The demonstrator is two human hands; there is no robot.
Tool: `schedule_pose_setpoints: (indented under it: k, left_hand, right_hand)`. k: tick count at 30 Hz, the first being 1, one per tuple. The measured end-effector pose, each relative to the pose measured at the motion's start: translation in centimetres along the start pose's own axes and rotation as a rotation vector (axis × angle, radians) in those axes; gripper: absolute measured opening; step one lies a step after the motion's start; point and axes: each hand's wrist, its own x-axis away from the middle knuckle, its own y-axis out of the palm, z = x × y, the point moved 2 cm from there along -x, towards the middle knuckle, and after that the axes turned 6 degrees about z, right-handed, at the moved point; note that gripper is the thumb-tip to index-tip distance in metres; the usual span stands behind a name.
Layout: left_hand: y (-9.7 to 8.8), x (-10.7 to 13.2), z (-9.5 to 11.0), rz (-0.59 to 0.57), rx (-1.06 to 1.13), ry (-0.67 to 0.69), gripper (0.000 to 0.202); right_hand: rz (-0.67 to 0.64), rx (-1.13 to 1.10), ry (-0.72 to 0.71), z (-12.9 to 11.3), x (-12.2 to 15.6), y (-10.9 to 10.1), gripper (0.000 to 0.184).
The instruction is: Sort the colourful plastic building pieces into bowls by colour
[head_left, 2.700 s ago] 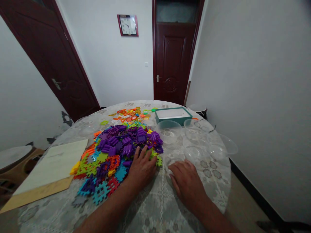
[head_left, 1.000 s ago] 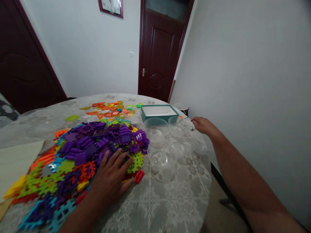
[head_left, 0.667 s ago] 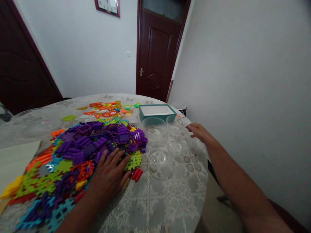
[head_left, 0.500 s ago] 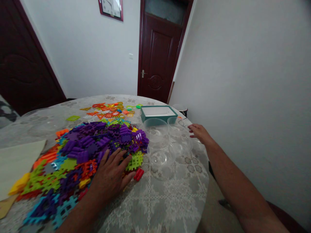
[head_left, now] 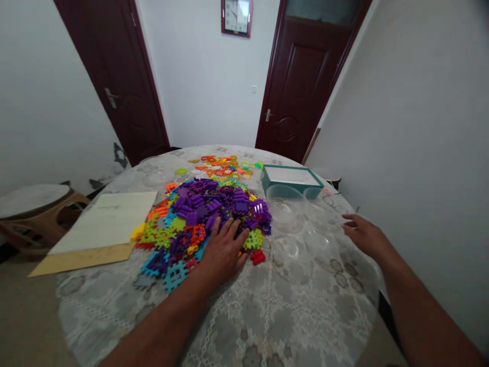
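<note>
Head view: left hand (head_left: 224, 251) lies flat, fingers spread and grasping nothing, on the near edge of the block pile (head_left: 206, 214) on the bench (head_left: 267, 316). Right hand (head_left: 364, 236) hovers open beside clear bowls (head_left: 294, 224). Sorting looks barely begun; next calls for pinching one block.

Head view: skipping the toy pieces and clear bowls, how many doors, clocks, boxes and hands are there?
Doors: 2
Wall clock: 1
Teal box: 1
Hands: 2, the left hand and the right hand
Total: 6
</note>
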Motion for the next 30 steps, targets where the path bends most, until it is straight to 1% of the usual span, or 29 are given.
schedule_pose_setpoints:
  k: [2, 4, 6, 7, 9, 11, 12, 13, 15, 18, 20, 21, 23, 25, 27, 30]
  left_hand:
    - [-0.1, -0.1, 0.0, 0.011, 0.009, -0.002, 0.052]
    - [-0.3, -0.3, 0.0, 0.022, 0.027, 0.001, 0.048]
    - [-0.5, -0.4, 0.0, 0.03, 0.043, 0.002, 0.046]
    - [-0.5, -0.4, -0.1, 0.032, 0.048, 0.003, 0.045]
    - [-0.6, -0.4, -0.4, 0.041, 0.055, -0.002, 0.046]
    - [-0.7, -0.5, -1.0, 0.066, 0.066, -0.025, 0.049]
    - [-0.8, -0.5, -1.4, 0.086, 0.071, -0.042, 0.05]
    - [-1.0, -0.6, -2.0, 0.113, 0.075, -0.062, 0.049]
    - [-1.5, -0.7, -3.1, 0.175, 0.071, -0.108, 0.043]
    - [-2.4, -1.0, -4.8, 0.253, 0.036, -0.183, 0.033]
    - [-2.9, -1.2, -5.7, 0.285, 0.008, -0.228, 0.031]
    - [-3.0, -1.2, -6.1, 0.298, -0.001, -0.247, 0.03]
    - [-3.2, -1.2, -6.8, 0.325, -0.006, -0.286, 0.028]
    - [-3.2, -1.0, -7.7, 0.354, 0.011, -0.326, 0.029]
    - [-3.2, -0.7, -8.7, 0.386, 0.043, -0.36, 0.03]
    - [-3.1, -0.2, -10.1, 0.436, 0.095, -0.402, 0.027]
  right_hand:
    - [0.011, -0.025, -0.021, -0.2, 0.2, 0.3, 0.052]
    - [0.045, 0.013, -0.047, -0.9, 0.6, 0.0, 0.053]
    - [0.126, 0.08, -0.075, -2.3, 1.6, -1.0, 0.052]
    - [0.187, 0.104, -0.089, -3.4, 2.2, -1.7, 0.051]
    - [0.332, 0.097, -0.112, -6.2, 4.1, -3.2, 0.046]
    - [0.456, 0.009, -0.146, -9.9, 6.5, -4.3, 0.039]
    - [0.481, -0.057, -0.19, -12.1, 7.8, -4.4, 0.035]
    - [0.477, -0.133, -0.26, -14.4, 9.1, -4.3, 0.032]
    - [0.341, -0.298, -0.447, -19.1, 11.5, -2.9, 0.025]
    - [0.04, -0.39, -0.713, -25.4, 14.9, 1.3, 0.027]
    - [-0.083, -0.331, -0.795, -28.4, 16.5, 4.4, 0.035]
    - [-0.124, -0.279, -0.807, -29.6, 17.1, 5.9, 0.04]
    - [-0.163, -0.186, -0.809, -31.4, 17.9, 8.5, 0.048]
    - [-0.156, -0.154, -0.805, -32.6, 18.1, 10.5, 0.051]
    - [-0.109, -0.176, -0.79, -33.3, 18.0, 12.2, 0.054]
    - [0.008, -0.235, -0.746, -33.1, 17.4, 14.3, 0.053]
